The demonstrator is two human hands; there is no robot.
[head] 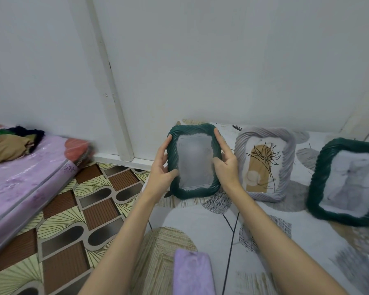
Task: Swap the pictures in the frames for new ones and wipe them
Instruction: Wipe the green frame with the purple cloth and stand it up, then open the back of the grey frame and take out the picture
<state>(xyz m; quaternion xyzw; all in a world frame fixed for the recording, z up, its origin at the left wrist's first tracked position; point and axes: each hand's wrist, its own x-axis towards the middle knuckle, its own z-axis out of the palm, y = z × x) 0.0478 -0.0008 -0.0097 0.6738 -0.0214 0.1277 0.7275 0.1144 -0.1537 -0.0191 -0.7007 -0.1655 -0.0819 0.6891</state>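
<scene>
A dark green ribbed picture frame [172, 155] stands upright at the centre, its picture blurred grey. My left hand [160, 171] grips its left edge, thumb across the front glass. My right hand [226, 162] grips its right edge, index finger stretched up along the rim. To its right a grey-white ribbed frame [287, 165] holds a plant drawing on tan. Further right a second dark green frame [316, 184] leans back with a pale picture. A folded lilac cloth [192, 273] lies on the bed in front of me.
The frames stand on a patterned bedsheet [200, 222] against a white wall [222, 60]. A thin black cable [232, 235] runs across the sheet. To the left a purple mattress [19, 184] with folded clothes [11, 145] sits on the patterned floor [77, 209].
</scene>
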